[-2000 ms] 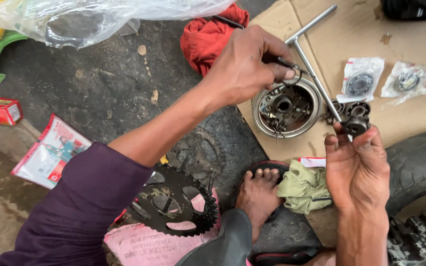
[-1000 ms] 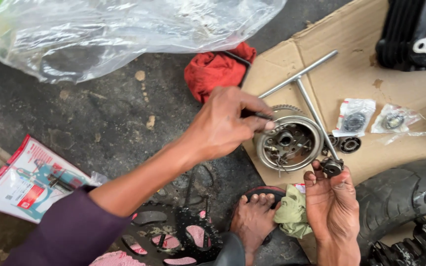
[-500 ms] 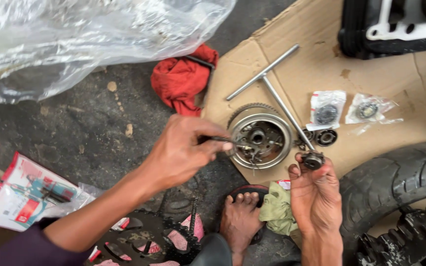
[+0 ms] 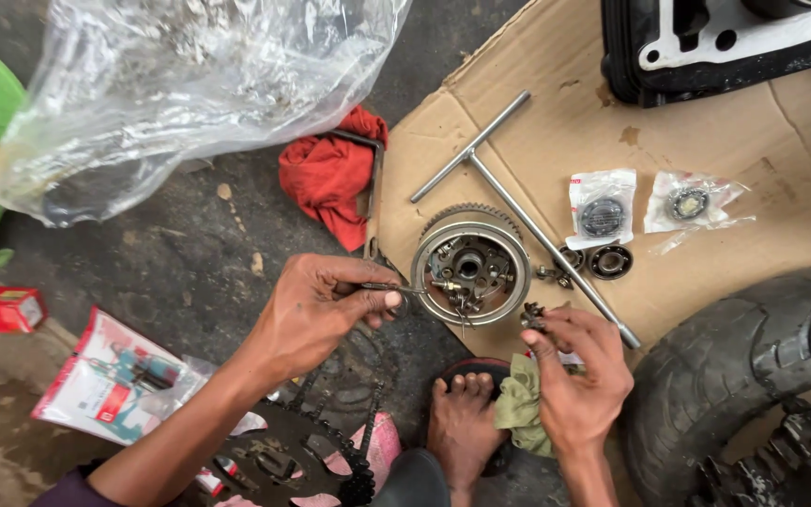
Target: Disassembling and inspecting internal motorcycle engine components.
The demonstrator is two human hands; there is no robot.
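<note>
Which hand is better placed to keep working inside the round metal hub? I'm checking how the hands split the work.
Left, probably. The left hand already holds a thin tool whose tip reaches into the hub. The right hand pinches a small metal part just outside the rim.

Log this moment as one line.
left hand: thin tool poked into round metal hub | right hand: pinching small metal part | hub on cardboard

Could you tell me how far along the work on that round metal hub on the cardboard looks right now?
Done: the round hub lies open on the cardboard, and two small parts sit loose beside it. In hand: the left hand pokes a thin tool into the hub, while the right hand pinches a small metal piece. Left: two bagged bearings are unopened.
</note>
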